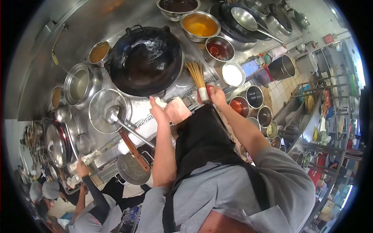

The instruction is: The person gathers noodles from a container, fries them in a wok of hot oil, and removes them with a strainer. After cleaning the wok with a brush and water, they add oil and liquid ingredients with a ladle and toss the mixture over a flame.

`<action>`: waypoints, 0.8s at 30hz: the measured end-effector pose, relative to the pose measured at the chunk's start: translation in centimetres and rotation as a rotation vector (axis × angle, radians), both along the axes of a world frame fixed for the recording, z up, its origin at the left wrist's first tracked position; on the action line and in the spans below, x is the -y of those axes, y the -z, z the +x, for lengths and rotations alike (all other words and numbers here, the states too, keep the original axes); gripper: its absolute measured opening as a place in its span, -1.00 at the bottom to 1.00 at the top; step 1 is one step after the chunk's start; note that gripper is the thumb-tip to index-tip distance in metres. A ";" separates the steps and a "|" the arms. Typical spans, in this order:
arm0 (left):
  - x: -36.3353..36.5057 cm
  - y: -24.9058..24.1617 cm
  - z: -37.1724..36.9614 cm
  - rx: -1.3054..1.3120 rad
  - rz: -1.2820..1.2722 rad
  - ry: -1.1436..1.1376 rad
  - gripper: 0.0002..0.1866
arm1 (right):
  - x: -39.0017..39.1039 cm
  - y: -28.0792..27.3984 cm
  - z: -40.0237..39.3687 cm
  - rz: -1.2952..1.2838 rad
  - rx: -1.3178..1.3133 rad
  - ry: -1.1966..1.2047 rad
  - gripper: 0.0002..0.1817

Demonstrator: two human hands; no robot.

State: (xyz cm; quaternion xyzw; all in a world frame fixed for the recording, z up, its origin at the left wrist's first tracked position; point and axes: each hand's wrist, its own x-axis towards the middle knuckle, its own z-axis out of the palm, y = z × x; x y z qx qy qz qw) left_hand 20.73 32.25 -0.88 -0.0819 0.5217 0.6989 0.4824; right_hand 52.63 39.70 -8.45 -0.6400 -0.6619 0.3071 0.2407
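Observation:
My left hand (158,110) is closed on a folded cloth (178,110), whitish and pink, just below the near rim of a large black wok (145,62). To the right, my right hand (216,95) is closed round the pale bound handle of a bamboo brush (197,75), whose bristles point up and away from me, close to the wok's right side. Something red shows between that hand and the brush handle. The wok looks dark inside, with a shiny patch near its far side.
A strainer (105,110) with a ladle (113,113) across it lies left of the wok. Beyond stand bowls of orange liquid (199,25), red liquid (220,49) and white contents (233,74). Several sauce pots line the right. A co-worker (93,211) holds a ladle at lower left.

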 end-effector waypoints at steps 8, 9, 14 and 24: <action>1.3 -0.5 11.7 0.332 0.000 0.905 -0.47 | -1.3 -1.1 -0.1 -0.688 -0.627 0.275 -0.48; 0.2 0.3 12.4 0.371 0.017 0.878 -0.47 | -1.1 -1.4 -0.1 -0.751 -0.699 0.311 -0.53; -4.5 3.2 12.5 0.432 0.020 0.788 -0.49 | -1.3 -1.4 0.3 -0.925 -0.572 0.097 -0.63; -5.7 2.0 11.1 0.447 -0.078 0.786 -0.58 | -8.9 -3.8 1.3 -0.182 0.630 -0.192 -0.71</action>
